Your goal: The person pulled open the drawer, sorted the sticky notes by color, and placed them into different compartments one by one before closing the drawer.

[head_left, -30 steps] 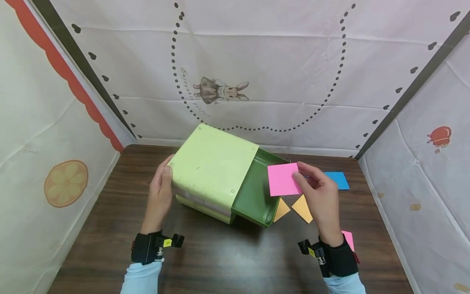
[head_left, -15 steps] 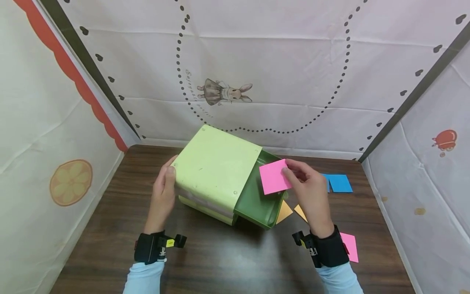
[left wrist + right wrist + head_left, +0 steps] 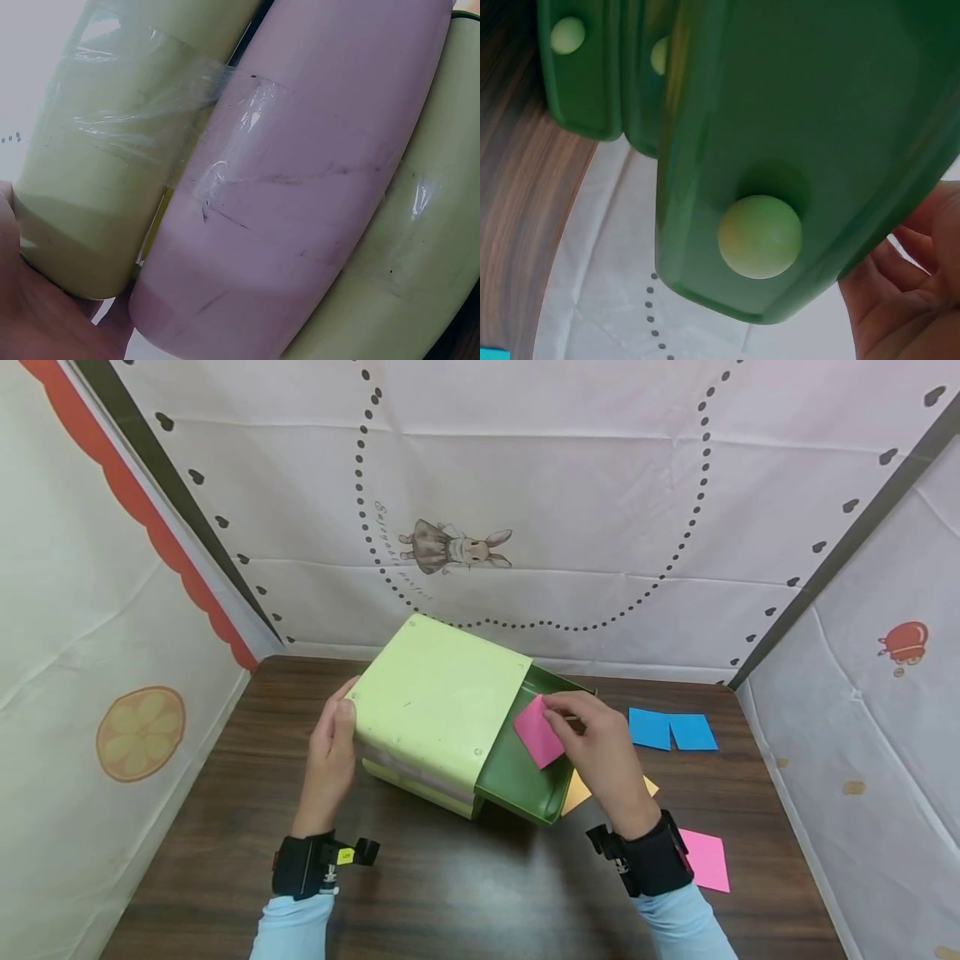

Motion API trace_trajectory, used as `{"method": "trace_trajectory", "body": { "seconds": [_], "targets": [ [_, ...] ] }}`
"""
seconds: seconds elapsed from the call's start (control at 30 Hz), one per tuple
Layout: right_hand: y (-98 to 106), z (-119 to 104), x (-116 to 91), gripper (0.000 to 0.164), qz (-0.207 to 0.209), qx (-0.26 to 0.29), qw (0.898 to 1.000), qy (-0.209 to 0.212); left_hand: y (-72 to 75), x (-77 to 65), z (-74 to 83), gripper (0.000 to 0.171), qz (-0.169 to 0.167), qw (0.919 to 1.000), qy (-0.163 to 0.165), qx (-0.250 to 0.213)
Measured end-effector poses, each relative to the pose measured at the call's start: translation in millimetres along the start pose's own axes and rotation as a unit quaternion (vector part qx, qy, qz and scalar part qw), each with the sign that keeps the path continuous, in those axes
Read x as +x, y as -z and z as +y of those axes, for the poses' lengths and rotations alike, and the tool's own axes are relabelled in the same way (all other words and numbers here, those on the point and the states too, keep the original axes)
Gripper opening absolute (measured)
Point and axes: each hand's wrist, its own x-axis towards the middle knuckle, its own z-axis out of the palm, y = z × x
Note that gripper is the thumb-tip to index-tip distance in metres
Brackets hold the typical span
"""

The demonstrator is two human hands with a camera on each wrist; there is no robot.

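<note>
A small light-green drawer box (image 3: 442,693) stands at an angle on the table, its top green drawer (image 3: 517,789) pulled out to the right. My left hand (image 3: 328,768) holds the box's left end, thumb on the near side. In the left wrist view the box's rounded pale-green and pinkish drawer walls (image 3: 277,165) fill the frame, with clear tape across them. A pink sticky note (image 3: 537,735) is pinched between the thumb and fingers of my right hand (image 3: 603,756), above the open drawer. The right wrist view shows the drawer's round knob (image 3: 760,237); the note is hidden there.
Two blue sticky notes (image 3: 649,728) lie right of the box. Orange-yellow notes (image 3: 576,795) are partly covered by the drawer and right hand. Another pink note (image 3: 707,860) lies beside the right wrist. White printed cloth (image 3: 585,510) surrounds the table's back and sides.
My right hand has moved left with the pink note, bringing it over the open drawer and tilting it. Both blue notes have come into view. The left hand stays on the box.
</note>
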Motion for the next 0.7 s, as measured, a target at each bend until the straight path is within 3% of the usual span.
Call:
{"method": "trace_trajectory", "body": {
  "seconds": [0.27,0.47,0.7],
  "targets": [
    [-5,3,1,0.025,-0.002,-0.051,0.999,0.02,0.3,-0.7,1.2,0.052,-0.001,1.0,0.005,0.006],
    [-6,6,0,0.025,0.011,-0.044,0.999,0.024,0.2,-0.7,1.3,0.052,0.001,1.0,0.006,0.007],
    [-6,11,-3,0.024,0.033,-0.039,0.997,0.057,-0.2,0.0,0.7,0.052,0.002,1.0,0.0,0.003]
  ]
}}
